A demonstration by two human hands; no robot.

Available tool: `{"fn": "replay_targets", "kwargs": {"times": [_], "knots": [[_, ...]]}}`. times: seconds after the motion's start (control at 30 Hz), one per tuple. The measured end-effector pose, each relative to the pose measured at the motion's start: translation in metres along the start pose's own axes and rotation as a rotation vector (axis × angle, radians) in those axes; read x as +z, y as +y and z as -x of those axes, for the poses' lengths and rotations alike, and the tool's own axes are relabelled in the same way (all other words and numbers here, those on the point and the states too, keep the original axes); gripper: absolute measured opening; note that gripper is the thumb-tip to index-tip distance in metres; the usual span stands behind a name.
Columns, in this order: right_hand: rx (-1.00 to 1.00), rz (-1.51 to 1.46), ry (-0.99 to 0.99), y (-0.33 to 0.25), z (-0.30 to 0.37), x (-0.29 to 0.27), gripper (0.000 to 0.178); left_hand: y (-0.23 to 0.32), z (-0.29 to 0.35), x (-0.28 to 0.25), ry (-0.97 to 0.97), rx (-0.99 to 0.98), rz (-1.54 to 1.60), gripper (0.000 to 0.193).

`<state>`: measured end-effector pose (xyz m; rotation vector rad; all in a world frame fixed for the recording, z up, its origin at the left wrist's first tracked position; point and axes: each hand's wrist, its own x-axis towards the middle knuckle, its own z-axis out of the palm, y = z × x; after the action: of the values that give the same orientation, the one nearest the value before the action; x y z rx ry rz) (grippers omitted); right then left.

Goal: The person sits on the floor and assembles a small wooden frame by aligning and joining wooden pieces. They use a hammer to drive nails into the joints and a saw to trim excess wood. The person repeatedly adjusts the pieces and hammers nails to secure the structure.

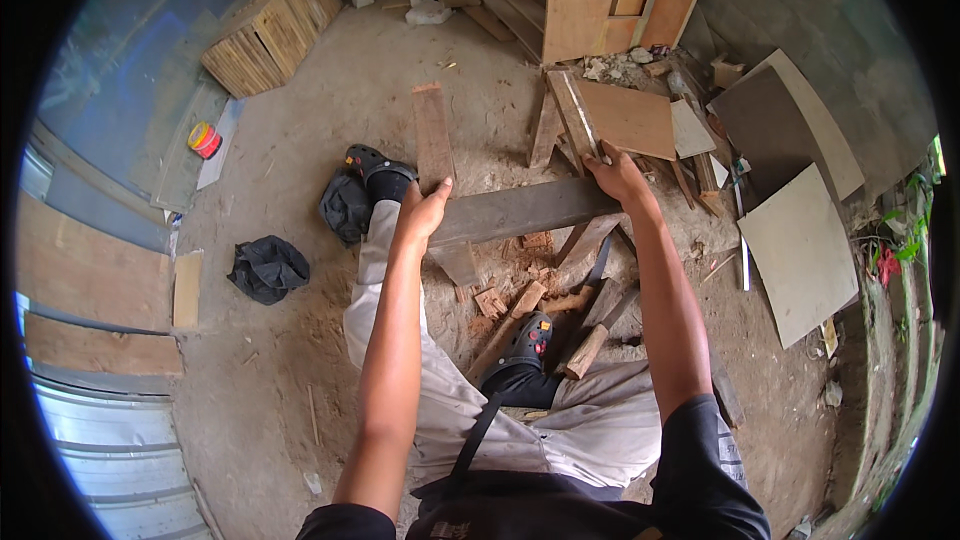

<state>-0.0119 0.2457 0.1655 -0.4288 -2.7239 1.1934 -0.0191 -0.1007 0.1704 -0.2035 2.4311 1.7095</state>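
A dark wooden plank (530,210) lies crosswise in front of me, one end at each hand. My left hand (428,208) is closed around its left end, thumb on top, where a reddish-brown board (433,130) sticks out away from me. My right hand (617,176) grips the plank's right end, beside a narrow timber (572,110) with a whitish strip along it. Below the plank, shorter wooden pieces slant down like legs, one on the left (457,265) and one on the right (588,238). I cannot tell how these parts are joined.
Wood offcuts (600,325) and chips lie around my shoe (530,340). Pale sheets (800,255) lean at the right. Left of me are a crumpled black bag (268,270) and a red-yellow tub (205,140). A wooden crate (272,30) and tall panels (582,0) stand farther off.
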Motion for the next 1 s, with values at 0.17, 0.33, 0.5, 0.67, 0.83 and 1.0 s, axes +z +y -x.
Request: {"fn": "replay_targets", "kwargs": {"times": [0.17, 0.33, 0.5, 0.67, 0.83, 1.0], "knots": [[-0.038, 0.016, -0.001, 0.006, 0.000, -0.004, 0.078, -0.002, -0.001, -0.001, 0.016, 0.013, 0.002, 0.057], [-0.060, 0.052, 0.012, 0.009, 0.000, -0.003, 0.078, -0.002, -0.001, 0.001, 0.038, 0.017, 0.001, 0.055], [-0.051, 0.051, -0.014, 0.010, 0.001, -0.001, 0.079, 0.000, 0.000, -0.003, 0.023, -0.007, -0.004, 0.055], [-0.087, 0.083, -0.002, 0.004, -0.003, 0.000, 0.079, 0.002, 0.002, -0.003, -0.012, -0.004, 0.040, 0.058], [-0.004, 0.118, -0.002, -0.003, 0.000, -0.001, 0.078, 0.003, 0.004, -0.002, 0.001, 0.007, 0.009, 0.060], [0.012, 0.108, 0.025, -0.009, 0.002, -0.001, 0.076, 0.004, 0.003, -0.005, -0.055, 0.013, 0.049, 0.062]]}}
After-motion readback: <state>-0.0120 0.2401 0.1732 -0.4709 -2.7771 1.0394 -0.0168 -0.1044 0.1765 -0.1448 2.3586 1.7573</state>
